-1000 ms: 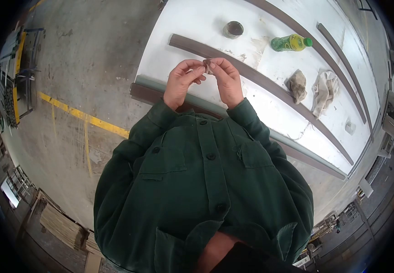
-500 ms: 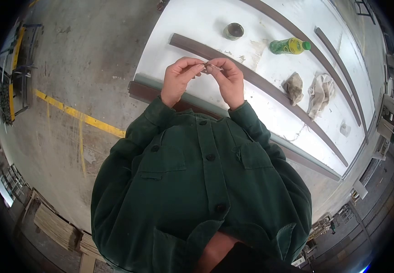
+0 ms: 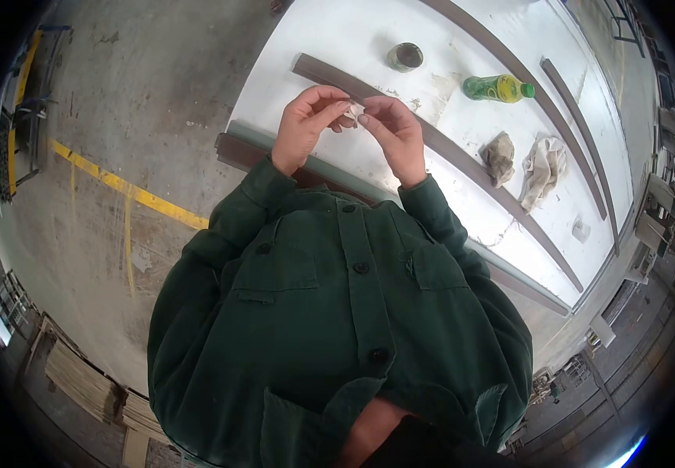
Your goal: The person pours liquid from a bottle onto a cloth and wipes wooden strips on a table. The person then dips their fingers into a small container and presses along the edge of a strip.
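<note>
Above the near part of the white table (image 3: pixel 275 90), my left hand (image 3: pixel 309 125) pinches a small, thin whitish piece (image 3: pixel 354 114) between thumb and fingertips. Its exact kind is too small to make out. Facing it, my right hand (image 3: pixel 397 137) has thumb and forefinger closed at the piece's other side. A brown profile strip (image 3: pixel 462 160) lies on the table just beyond both hands. Closer to my body, a second brown strip (image 3: pixel 236 150) runs along a grey-green strip (image 3: pixel 253 136), partly hidden by my sleeves.
Beyond the hands stand a dark-filled cup (image 3: pixel 406 57) and a green bottle (image 3: pixel 498 89) lying on its side. Two crumpled rags (image 3: pixel 500 159) and a small clear cup (image 3: pixel 581 229) are to the right. Longer brown strips (image 3: pixel 536 74) cross the far side. Yellow lines (image 3: pixel 131 192) mark the floor.
My hands have drawn slightly apart, and the whitish piece between the fingertips shows more. The view has shifted a little.
</note>
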A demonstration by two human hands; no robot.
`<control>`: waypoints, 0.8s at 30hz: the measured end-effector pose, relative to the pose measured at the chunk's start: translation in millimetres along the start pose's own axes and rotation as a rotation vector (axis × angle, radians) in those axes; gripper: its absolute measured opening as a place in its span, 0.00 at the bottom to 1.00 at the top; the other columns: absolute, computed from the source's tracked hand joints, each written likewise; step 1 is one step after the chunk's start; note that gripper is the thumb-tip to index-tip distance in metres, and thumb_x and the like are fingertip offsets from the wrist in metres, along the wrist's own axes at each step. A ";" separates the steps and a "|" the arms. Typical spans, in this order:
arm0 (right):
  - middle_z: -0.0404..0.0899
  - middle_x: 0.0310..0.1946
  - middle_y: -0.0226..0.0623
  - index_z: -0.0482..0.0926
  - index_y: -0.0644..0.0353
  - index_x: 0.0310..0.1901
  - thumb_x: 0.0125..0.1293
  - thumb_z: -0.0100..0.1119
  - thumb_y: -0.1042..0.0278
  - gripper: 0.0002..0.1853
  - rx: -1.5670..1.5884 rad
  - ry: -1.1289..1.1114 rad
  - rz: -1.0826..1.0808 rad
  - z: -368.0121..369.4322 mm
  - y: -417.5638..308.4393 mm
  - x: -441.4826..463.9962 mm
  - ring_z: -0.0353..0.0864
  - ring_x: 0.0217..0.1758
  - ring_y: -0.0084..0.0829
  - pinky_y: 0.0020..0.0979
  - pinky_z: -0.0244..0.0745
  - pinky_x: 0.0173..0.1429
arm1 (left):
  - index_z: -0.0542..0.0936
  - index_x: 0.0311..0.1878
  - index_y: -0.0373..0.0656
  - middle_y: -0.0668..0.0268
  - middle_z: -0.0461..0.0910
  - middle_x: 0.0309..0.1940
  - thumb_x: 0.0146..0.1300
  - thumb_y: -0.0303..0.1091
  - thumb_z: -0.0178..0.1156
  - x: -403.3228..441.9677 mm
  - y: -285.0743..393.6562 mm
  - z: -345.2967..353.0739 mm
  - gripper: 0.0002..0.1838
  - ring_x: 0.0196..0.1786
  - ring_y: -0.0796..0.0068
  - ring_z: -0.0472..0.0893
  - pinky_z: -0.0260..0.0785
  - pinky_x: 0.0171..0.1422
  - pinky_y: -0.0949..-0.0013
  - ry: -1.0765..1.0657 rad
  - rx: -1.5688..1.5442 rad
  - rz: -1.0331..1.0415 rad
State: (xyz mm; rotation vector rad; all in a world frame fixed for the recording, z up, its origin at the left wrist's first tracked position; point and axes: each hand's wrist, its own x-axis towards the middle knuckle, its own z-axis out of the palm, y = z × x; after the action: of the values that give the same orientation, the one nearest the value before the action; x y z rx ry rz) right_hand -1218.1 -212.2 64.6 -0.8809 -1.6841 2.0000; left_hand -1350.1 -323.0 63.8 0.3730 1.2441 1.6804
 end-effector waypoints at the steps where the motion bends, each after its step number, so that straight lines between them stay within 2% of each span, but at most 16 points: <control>1: 0.79 0.33 0.28 0.78 0.61 0.41 0.60 0.61 0.71 0.08 -0.060 -0.009 -0.048 -1.4 1.8 0.6 0.75 0.36 0.18 0.22 0.70 0.39 | 0.77 0.47 0.37 0.67 0.79 0.34 0.62 0.28 0.57 0.3 0.7 0.5 0.10 0.35 0.78 0.78 0.69 0.39 0.75 -0.018 -0.006 -0.013; 4: 0.79 0.34 0.28 0.77 0.62 0.41 0.58 0.62 0.73 0.10 -0.017 -0.086 -0.021 -6.3 4.5 4.6 0.75 0.35 0.17 0.21 0.70 0.40 | 0.76 0.49 0.37 0.67 0.79 0.34 0.62 0.27 0.57 1.3 2.3 3.2 0.12 0.35 0.78 0.78 0.69 0.39 0.75 -0.060 0.038 -0.003; 7: 0.78 0.33 0.28 0.77 0.62 0.39 0.57 0.63 0.75 0.08 0.169 -0.080 0.109 -13.2 -3.7 6.8 0.75 0.36 0.18 0.21 0.71 0.41 | 0.75 0.51 0.37 0.66 0.79 0.34 0.61 0.26 0.58 0.1 9.5 2.7 0.14 0.36 0.78 0.78 0.69 0.39 0.75 -0.053 0.071 -0.024; 13: 0.77 0.29 0.28 0.76 0.62 0.36 0.59 0.60 0.74 0.05 0.030 -0.107 -0.020 -3.4 -4.4 3.5 0.75 0.32 0.18 0.21 0.71 0.41 | 0.73 0.54 0.38 0.66 0.79 0.34 0.60 0.25 0.59 0.3 10.9 3.8 0.18 0.35 0.79 0.78 0.69 0.39 0.77 -0.068 0.076 -0.022; 16: 0.77 0.29 0.30 0.75 0.63 0.36 0.61 0.58 0.74 0.04 0.150 -0.134 0.103 -15.7 -5.6 7.7 0.76 0.31 0.20 0.23 0.73 0.40 | 0.72 0.54 0.38 0.67 0.78 0.33 0.59 0.24 0.59 -2.5 12.4 2.1 0.18 0.33 0.80 0.77 0.67 0.37 0.77 -0.070 0.098 -0.053; 19: 0.78 0.29 0.33 0.74 0.63 0.36 0.61 0.57 0.75 0.03 0.396 -0.058 0.215 -22.1 -8.3 10.7 0.77 0.31 0.23 0.26 0.74 0.39 | 0.75 0.52 0.38 0.68 0.79 0.33 0.58 0.25 0.59 -3.5 13.4 -4.5 0.17 0.31 0.82 0.77 0.67 0.34 0.80 -0.066 0.179 -0.108; 20: 0.78 0.29 0.34 0.73 0.63 0.35 0.61 0.55 0.76 0.02 0.435 -0.061 0.202 -24.7 -8.8 11.8 0.78 0.30 0.26 0.28 0.75 0.38 | 0.75 0.52 0.38 0.68 0.78 0.33 0.58 0.25 0.59 -3.0 12.2 -7.4 0.17 0.30 0.82 0.77 0.66 0.33 0.80 -0.072 0.186 -0.117; 23: 0.78 0.29 0.33 0.73 0.62 0.40 0.61 0.55 0.77 0.06 0.244 -0.055 0.049 -22.2 -10.1 11.5 0.78 0.32 0.24 0.28 0.75 0.38 | 0.76 0.51 0.38 0.68 0.78 0.33 0.58 0.25 0.58 -1.4 9.7 -11.7 0.16 0.29 0.83 0.76 0.66 0.32 0.80 -0.086 0.187 -0.154; 24: 0.78 0.29 0.33 0.74 0.61 0.41 0.60 0.56 0.77 0.07 0.084 -0.044 -0.048 -17.8 -11.5 9.3 0.78 0.32 0.25 0.28 0.75 0.38 | 0.76 0.51 0.38 0.68 0.77 0.33 0.58 0.25 0.58 -1.6 10.5 -11.0 0.16 0.29 0.83 0.76 0.65 0.32 0.80 -0.088 0.177 -0.173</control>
State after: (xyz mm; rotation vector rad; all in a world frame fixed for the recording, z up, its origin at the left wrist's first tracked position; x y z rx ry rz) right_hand -1214.1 -190.7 72.2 -0.7656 -1.6162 2.0552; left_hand -1362.5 -330.5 68.6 0.4287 1.3246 1.3979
